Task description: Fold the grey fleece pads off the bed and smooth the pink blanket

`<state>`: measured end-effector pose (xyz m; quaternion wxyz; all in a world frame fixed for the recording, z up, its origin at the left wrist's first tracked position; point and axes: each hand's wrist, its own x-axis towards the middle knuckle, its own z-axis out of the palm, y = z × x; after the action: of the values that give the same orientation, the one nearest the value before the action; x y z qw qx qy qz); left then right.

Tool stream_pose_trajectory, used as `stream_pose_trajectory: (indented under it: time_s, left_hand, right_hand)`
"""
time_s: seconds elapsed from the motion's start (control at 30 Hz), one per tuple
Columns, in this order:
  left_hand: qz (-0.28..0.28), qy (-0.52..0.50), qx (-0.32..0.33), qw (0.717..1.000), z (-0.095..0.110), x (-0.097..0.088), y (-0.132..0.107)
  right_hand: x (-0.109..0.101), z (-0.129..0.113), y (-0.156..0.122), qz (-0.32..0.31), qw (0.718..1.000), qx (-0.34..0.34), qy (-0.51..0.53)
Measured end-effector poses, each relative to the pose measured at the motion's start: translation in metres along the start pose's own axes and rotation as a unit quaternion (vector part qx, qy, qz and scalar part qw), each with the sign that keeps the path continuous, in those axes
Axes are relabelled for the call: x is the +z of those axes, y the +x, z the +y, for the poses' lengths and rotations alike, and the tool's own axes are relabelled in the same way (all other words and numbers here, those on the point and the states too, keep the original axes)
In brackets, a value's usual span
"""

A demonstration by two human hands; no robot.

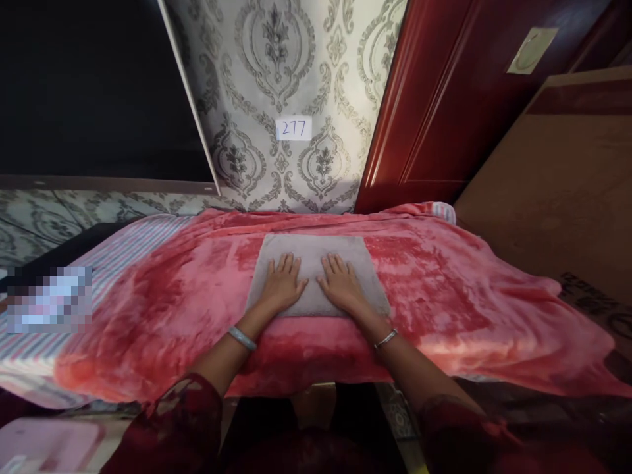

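Red blanket [444,289], grey towel [316,253], left hand [281,284], right hand [340,283] flat, fingers spread

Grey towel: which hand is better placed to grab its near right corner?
Probably the right hand: it lies flat on the grey towel nearer that corner; the left hand rests left of centre.

On my feed there's a bed [34,368] with a striped sheet [128,240], mostly covered by a fuzzy pink-red blanket [444,289]. A grey towel [311,250] lies flat on that blanket, near the front edge.
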<state>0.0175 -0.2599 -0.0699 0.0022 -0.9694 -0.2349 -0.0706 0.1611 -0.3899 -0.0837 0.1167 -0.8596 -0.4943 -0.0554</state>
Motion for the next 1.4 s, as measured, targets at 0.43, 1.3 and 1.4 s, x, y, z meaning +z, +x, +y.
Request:
stream_pose_trajectory:
  time_s: [0.43,1.3,1.4]
  left_hand:
    - [0.010,-0.061,-0.030,0.998,-0.014,0.009,0.002]
    - [-0.006,-0.069,0.055,0.996,0.064,0.023,0.081]
    - [-0.022,-0.061,0.035,0.997,0.037,0.020,0.088]
  right_hand:
    - [0.015,0.002,-0.005,-0.020,1.000,0.000,-0.004]
    - [0.019,0.050,0.038,0.028,0.999,0.025,0.006]
    - [0.021,0.053,0.040,0.032,0.999,0.022,0.005]
